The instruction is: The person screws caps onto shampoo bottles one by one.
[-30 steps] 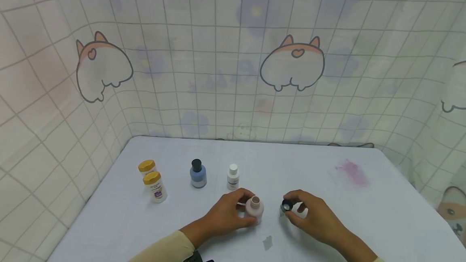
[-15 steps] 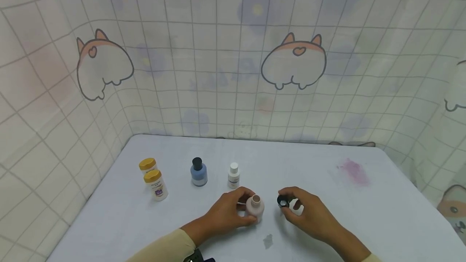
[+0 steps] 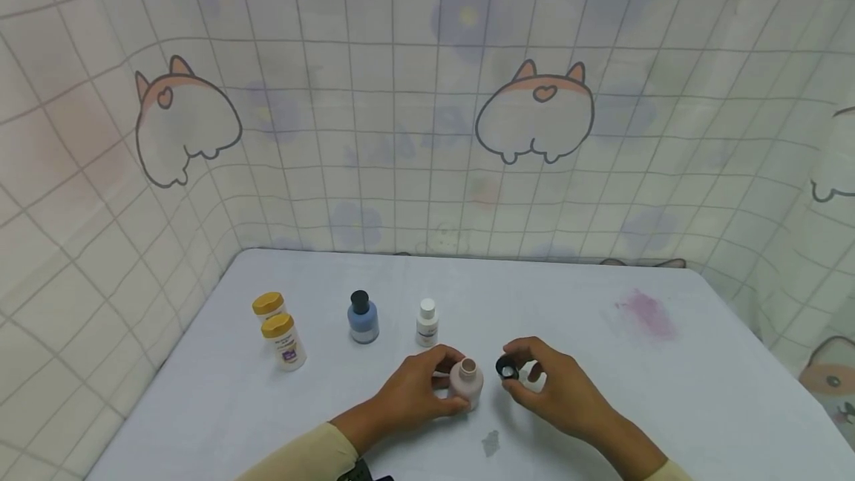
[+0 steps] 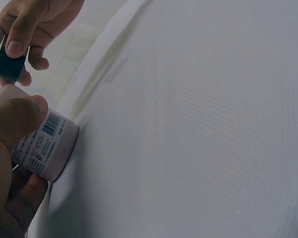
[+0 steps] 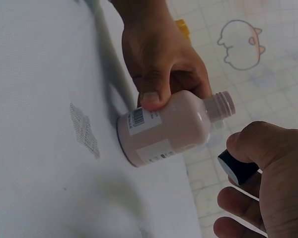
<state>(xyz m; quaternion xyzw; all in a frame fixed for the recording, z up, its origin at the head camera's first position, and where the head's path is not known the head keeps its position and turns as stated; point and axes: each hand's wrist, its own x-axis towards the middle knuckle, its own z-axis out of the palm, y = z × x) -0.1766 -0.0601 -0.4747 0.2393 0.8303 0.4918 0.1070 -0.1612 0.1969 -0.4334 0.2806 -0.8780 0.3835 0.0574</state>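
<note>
A pale pink bottle [image 3: 467, 384] with a bare threaded neck stands upright on the white table. My left hand [image 3: 422, 390] grips its side, thumb in front and fingers behind. Printed labels and a barcode show on the bottle [image 5: 164, 129] in the right wrist view. Just right of the neck, and apart from it, my right hand [image 3: 557, 388] pinches a black bottle cap [image 3: 507, 367] between thumb and fingers. The cap's hollow end is turned toward the head camera. In the left wrist view the cap [image 4: 9, 64] hangs slightly above the bottle.
Behind the left hand stand a small white bottle [image 3: 427, 323] and a blue bottle with a black cap [image 3: 364, 318]. Farther left are two white jars with yellow lids [image 3: 284, 344]. A grey patch [image 3: 490, 444] and a pink stain [image 3: 646, 314] mark the tabletop [image 3: 568, 303].
My right hand has moved left with the black cap, bringing it closer to the pink bottle's neck. The cap has tipped so its hollow end shows more. The left hand stays put.
</note>
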